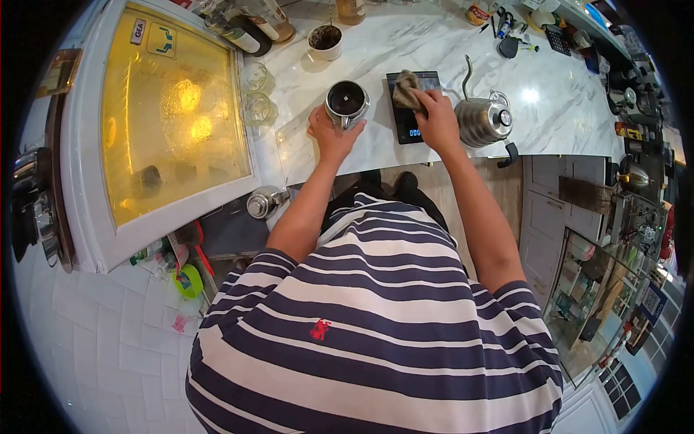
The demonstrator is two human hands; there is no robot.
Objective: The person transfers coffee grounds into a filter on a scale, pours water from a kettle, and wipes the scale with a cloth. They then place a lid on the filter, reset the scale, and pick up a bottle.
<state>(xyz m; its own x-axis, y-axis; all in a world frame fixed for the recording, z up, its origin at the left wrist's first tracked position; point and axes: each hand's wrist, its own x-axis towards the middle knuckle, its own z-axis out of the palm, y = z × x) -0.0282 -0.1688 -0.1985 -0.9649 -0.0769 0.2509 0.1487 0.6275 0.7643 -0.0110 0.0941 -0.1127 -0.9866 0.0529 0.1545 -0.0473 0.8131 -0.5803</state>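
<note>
A glass coffee server point(347, 98) with dark coffee in it is in my left hand point(331, 137), whose fingers wrap round its near side by the handle. My right hand point(438, 121) pinches a brown cloth point(406, 88) over the upper part of a black digital scale point(406, 123). Lit digits show at the scale's near end, partly hidden by that hand. Just to the right stands a steel gooseneck kettle point(477, 124), its spout pointing away and its black handle towards me.
Beyond the server, a white cup point(325, 45) holds dark grounds. Bottles point(246, 32) and clear glasses point(260, 108) line the left, beside a yellow-lit panel point(173, 108). Small tools and a calculator point(557, 40) lie at the back right of the marble counter point(564, 119).
</note>
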